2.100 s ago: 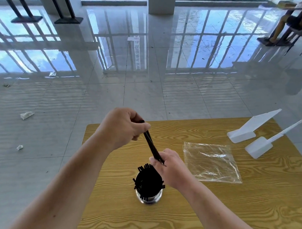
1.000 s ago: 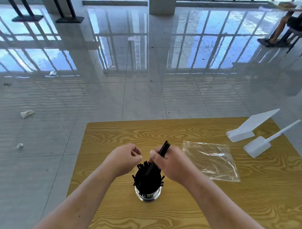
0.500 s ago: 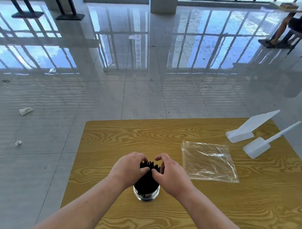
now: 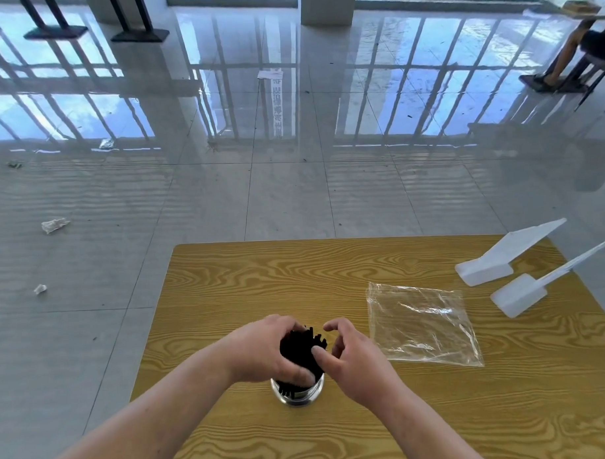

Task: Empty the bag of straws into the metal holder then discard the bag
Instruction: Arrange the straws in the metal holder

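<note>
Left hand [image 4: 264, 351] and right hand [image 4: 353, 361] both wrap the straws [image 4: 300, 346], prob bunching them into the metal holder [image 4: 298, 396] near the table's [image 4: 227, 283] front edge.

Black straws [image 4: 300, 349] stand bunched upright in the holder [image 4: 297, 394], their tops uneven and well above its rim. The holder is a shiny round metal cup, upright, left of the middle of the table [image 4: 227, 283]. The bag [image 4: 421, 324], clear and crinkled, lies flat and empty toward the right edge, well apart from the holder
</note>
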